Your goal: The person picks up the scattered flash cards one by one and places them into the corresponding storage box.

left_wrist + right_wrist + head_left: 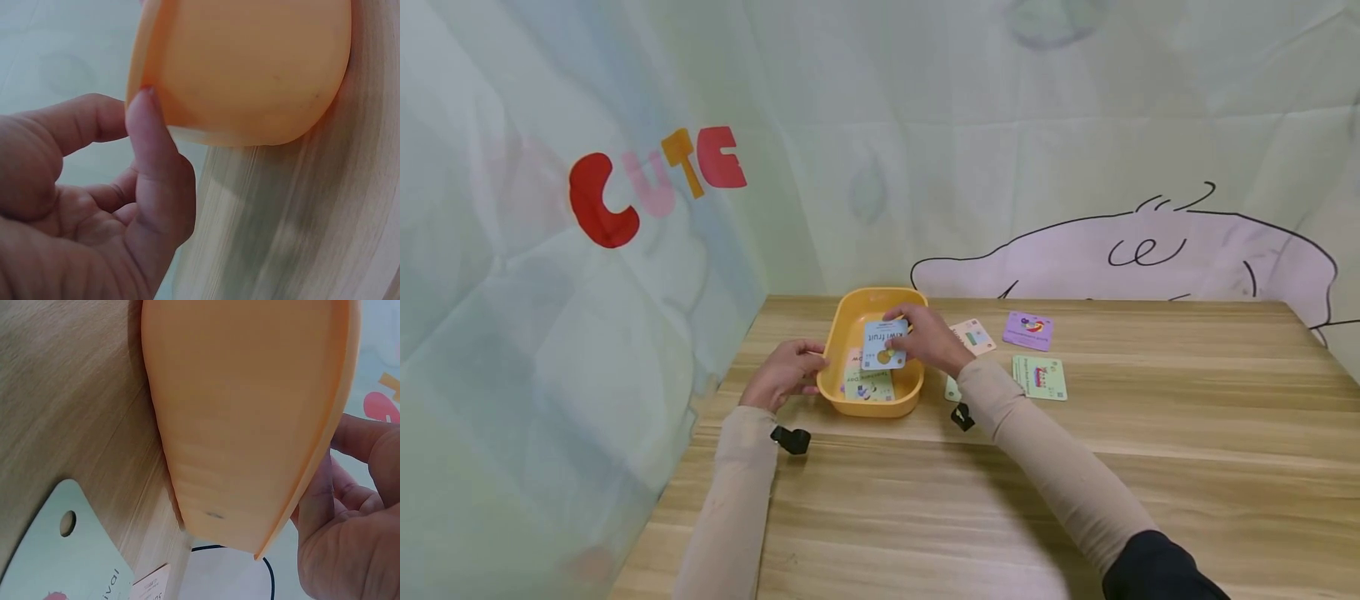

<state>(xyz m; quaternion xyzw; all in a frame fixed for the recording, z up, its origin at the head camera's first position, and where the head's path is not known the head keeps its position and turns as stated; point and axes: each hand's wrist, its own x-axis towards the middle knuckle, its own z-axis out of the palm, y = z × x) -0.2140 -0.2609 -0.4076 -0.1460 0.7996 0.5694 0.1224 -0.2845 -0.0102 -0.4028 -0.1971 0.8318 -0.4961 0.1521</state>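
A yellow plastic tray [870,408] stands on the table, and my left hand [784,372] pinches its left rim between thumb and fingers. The left wrist view shows the thumb [152,128] against the tray's outer wall [250,75]. Over the tray, my right hand [928,340] holds a blue kiwi fruit card [880,337] by its right side. Beneath that card, a green card [871,387] and a pinkish card [852,364] lie on the tray floor, partly covered. In the right wrist view, the right hand [356,519] is beside the tray rim; the kiwi card is hidden there.
Right of the tray on the wooden table [1075,500] lie a purple card [1028,332], a green card [1040,377] and a cream card [976,337]. Another pale green card [952,390] is mostly hidden by the right forearm. Printed cloth [820,167] hangs behind and at the left.
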